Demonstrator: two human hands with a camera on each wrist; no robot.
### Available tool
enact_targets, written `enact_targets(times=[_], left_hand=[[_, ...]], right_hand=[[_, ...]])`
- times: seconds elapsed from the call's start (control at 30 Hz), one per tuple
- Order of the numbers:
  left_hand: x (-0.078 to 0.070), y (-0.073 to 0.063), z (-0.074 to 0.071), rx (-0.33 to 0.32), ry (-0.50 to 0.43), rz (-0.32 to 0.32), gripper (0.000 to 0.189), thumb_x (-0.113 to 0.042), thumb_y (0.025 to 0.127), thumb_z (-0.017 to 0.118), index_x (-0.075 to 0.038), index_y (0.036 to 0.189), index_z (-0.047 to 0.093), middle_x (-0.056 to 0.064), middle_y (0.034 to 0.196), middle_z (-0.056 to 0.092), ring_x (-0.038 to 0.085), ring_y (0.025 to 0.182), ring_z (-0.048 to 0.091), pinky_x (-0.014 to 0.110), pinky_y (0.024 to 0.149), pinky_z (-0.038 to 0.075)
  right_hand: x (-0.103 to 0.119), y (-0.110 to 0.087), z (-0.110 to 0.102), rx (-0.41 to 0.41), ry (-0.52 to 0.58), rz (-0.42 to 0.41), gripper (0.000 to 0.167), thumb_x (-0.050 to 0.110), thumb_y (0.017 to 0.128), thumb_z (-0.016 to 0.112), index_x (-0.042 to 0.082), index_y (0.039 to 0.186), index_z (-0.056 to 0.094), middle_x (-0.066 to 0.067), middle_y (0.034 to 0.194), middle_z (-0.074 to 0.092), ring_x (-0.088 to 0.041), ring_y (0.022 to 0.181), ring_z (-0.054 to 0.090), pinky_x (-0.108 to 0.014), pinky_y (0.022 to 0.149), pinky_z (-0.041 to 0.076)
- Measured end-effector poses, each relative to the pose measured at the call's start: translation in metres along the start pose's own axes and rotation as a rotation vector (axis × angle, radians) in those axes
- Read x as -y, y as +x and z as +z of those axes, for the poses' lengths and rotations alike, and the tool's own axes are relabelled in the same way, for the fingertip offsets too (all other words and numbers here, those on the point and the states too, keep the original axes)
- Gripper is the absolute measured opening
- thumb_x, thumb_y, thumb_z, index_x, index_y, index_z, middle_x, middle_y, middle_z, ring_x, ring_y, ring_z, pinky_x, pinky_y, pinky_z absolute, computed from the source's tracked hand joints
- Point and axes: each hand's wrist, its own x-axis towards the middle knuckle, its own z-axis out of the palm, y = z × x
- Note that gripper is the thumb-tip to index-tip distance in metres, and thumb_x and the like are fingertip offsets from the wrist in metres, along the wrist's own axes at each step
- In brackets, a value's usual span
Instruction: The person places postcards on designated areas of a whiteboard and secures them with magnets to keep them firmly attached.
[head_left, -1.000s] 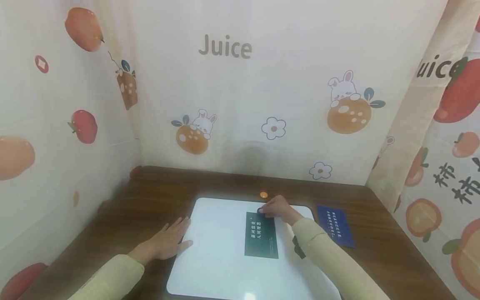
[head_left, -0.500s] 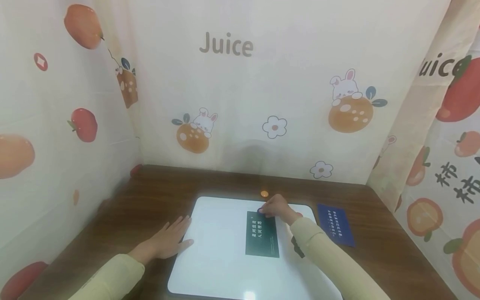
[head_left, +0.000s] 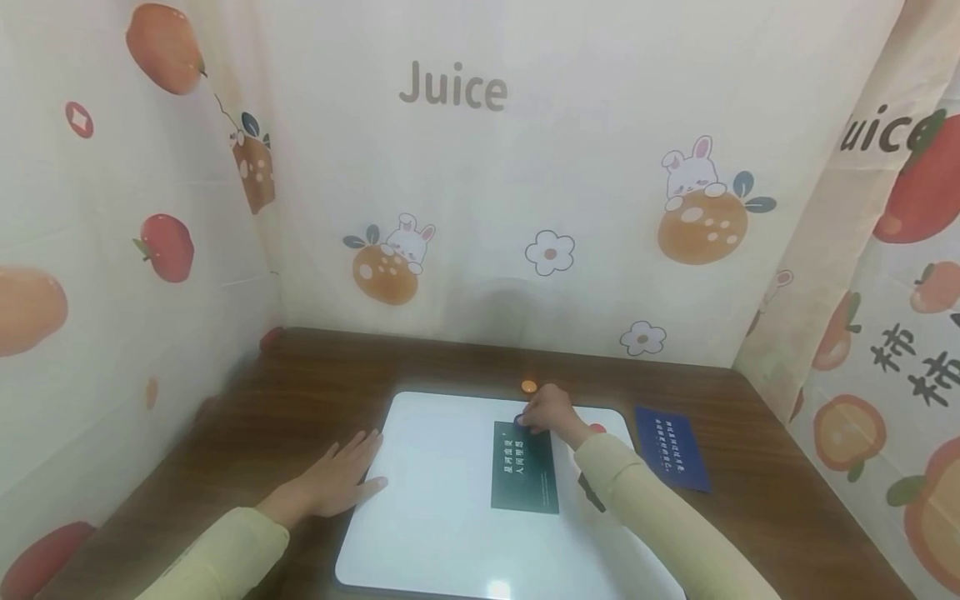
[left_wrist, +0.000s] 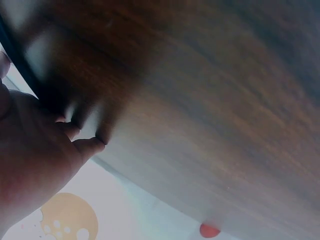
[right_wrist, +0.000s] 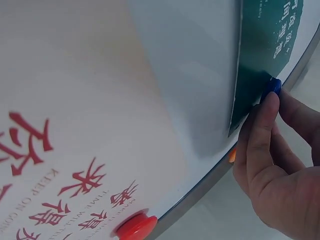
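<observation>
A dark green card [head_left: 525,479] with white writing lies on the whiteboard [head_left: 427,500], right of its middle. At the card's top edge my right hand [head_left: 550,409] pinches a small blue magnet [right_wrist: 272,88] between thumb and fingers. In the right wrist view the magnet is right against the card's corner. My left hand [head_left: 337,479] lies spread at the board's left edge, its thumb over the white surface. The left wrist view shows its fingers [left_wrist: 90,146] low over the wooden table.
A red magnet [right_wrist: 136,227] sits on a white card with red writing [right_wrist: 75,185], mostly behind my right forearm in the head view. An orange magnet [head_left: 529,387] is just past the board's far edge. A blue card [head_left: 672,450] lies on the wooden table [head_left: 315,375], right of the board.
My right hand has turned and shifted slightly at the blue magnet, and its forearm now uncovers more of the red magnet. The left hand and green card stay put.
</observation>
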Motion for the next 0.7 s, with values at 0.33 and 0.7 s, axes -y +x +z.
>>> enact_targets(times=[0.33, 0.7], left_hand=[[0.002, 0.001, 0.002, 0.002, -0.008, 0.008, 0.074, -0.043, 0.098, 0.047, 0.006, 0.148, 0.023, 0.024, 0.154, 0.019, 0.043, 0.141, 0.011, 0.066, 0.107, 0.008], [0.0, 0.0, 0.0, 0.012, -0.003, -0.009, 0.074, -0.044, 0.098, 0.047, 0.005, 0.148, 0.024, 0.022, 0.154, 0.02, 0.041, 0.142, 0.011, 0.064, 0.108, 0.008]], right_hand=[[0.0, -0.004, -0.001, 0.0, -0.009, -0.021, 0.009, 0.007, 0.079, 0.078, 0.002, 0.081, 0.071, -0.007, 0.075, 0.064, -0.021, 0.064, 0.062, -0.029, 0.064, 0.056], [-0.009, -0.002, -0.022, -0.012, 0.025, 0.003, 0.012, 0.007, 0.081, 0.076, 0.0, 0.09, 0.072, -0.01, 0.089, 0.066, -0.023, 0.072, 0.065, -0.032, 0.063, 0.057]])
